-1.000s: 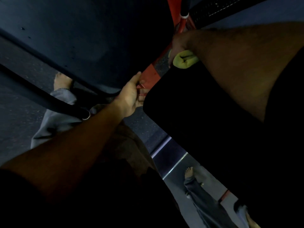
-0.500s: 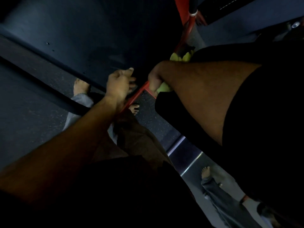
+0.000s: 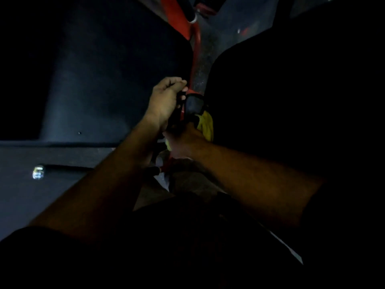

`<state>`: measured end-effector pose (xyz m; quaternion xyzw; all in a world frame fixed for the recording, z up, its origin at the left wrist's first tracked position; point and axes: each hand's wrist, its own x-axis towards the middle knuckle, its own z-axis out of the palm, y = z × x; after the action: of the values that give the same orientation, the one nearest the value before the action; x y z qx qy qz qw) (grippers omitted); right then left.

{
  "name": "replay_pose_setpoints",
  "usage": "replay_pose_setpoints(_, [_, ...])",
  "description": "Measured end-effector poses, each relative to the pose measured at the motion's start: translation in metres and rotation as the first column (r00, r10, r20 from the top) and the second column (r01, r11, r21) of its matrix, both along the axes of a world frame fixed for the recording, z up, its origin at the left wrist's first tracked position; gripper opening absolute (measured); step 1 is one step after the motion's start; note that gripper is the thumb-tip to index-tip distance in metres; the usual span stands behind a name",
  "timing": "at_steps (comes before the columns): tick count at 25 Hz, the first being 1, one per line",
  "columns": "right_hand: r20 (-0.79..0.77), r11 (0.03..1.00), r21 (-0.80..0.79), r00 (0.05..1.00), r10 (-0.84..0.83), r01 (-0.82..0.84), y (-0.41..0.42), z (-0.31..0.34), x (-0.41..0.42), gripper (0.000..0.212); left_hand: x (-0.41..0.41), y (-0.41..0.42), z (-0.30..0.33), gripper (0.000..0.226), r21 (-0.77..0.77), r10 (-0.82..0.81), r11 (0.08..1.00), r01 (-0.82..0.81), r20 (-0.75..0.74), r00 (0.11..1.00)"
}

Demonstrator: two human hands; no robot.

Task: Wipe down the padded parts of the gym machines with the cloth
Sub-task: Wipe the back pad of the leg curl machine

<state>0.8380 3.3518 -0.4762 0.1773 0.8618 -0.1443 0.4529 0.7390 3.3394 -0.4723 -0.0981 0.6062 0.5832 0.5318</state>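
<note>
Left pad (image 3: pixel 116 76): a broad, dark blue-grey padded panel filled the upper left of the view; its surface looked smooth and dull, with a small speck near its lower edge. Its long axis ran up and down the view, and its right edge followed the red frame.
Right pad (image 3: pixel 291 97): a black padded surface took up the right side, too dark to show texture. Its left edge curved beside the frame.
Floor (image 3: pixel 25 188): grey, seen below the left pad's lower edge.
Red frame (image 3: pixel 196 38): a red metal tube ran in the gap between the two pads, from the top edge down toward the hands.
Left hand (image 3: pixel 166 99): loosely curled at the left pad's right edge, next to the frame; the fingers (image 3: pixel 181 82) were bent inward around a dark part there, though what exactly they held could not be told.
Right hand (image 3: pixel 185 140): just below the left hand, closed on the cloth.
Cloth (image 3: pixel 206 125): yellow, bunched and creased, mostly hidden by the right hand. It lay against the right pad's left edge, its visible part running lengthwise along that edge.
</note>
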Motion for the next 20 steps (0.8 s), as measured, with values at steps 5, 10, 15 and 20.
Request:
replay_pose_setpoints(5, [-0.074,0.736,-0.308,0.756,-0.650,0.603,-0.027,0.003,0.042,0.070,-0.004,0.011,-0.011,0.019,0.010,-0.254,0.967,0.254,0.045,0.966])
replay_pose_setpoints(10, [0.234,-0.699,-0.391,-0.670,-0.704,0.598,-0.040,-0.023,0.096,0.036,0.010,0.022,-0.014,0.056,-0.013,-0.498,0.866,0.499,0.052,0.866])
replay_pose_setpoints(15, [0.396,-0.786,-0.596,-0.912,-0.105,-0.168,-0.005,-0.020,0.075,0.057,0.033,0.021,-0.013,0.059,0.043,-0.610,0.791,0.611,0.127,0.782])
replay_pose_setpoints(20, [0.460,-0.778,-0.580,-0.885,-0.070,-0.240,-0.010,0.003,0.084,0.044,0.038,0.015,0.016,0.046,0.046,-0.660,0.751,0.659,0.067,0.748])
